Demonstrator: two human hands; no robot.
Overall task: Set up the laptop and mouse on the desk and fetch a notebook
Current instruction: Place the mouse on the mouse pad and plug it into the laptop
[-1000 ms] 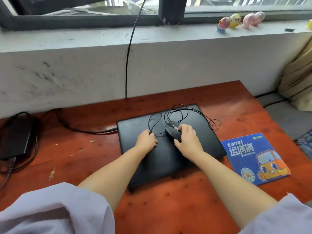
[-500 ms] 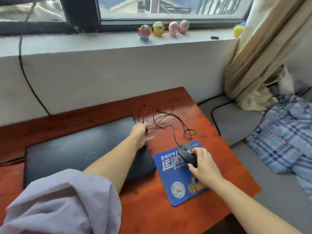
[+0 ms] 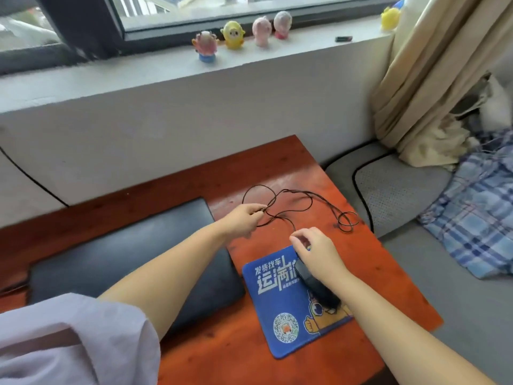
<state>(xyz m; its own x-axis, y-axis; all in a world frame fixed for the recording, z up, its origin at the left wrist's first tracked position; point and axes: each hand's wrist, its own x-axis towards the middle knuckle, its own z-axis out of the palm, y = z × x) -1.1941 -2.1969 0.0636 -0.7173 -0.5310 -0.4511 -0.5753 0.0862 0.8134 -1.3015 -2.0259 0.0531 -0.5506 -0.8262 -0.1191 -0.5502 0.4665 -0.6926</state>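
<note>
The mouse (image 3: pixel 316 284) now lies on the blue mouse pad (image 3: pixel 280 309), further back under the wrist than half a second ago; the right hand (image 3: pixel 319 252) has slid forward off it, its grip loosely curled and empty. The left hand (image 3: pixel 244 222) has moved right off the closed laptop (image 3: pixel 116 259) and pinches the mouse cable (image 3: pixel 305 202), which sprawls in loops over the red tabletop (image 3: pixel 388 273). Toy figures (image 3: pixel 232 34) line the windowsill (image 3: pixel 111 79)

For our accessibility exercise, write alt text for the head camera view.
A person's right hand rests over a black wired mouse on a blue printed mouse pad, while the left hand pinches its thin black cable. A closed black laptop lies beside it on the red-brown wooden desk.
</note>
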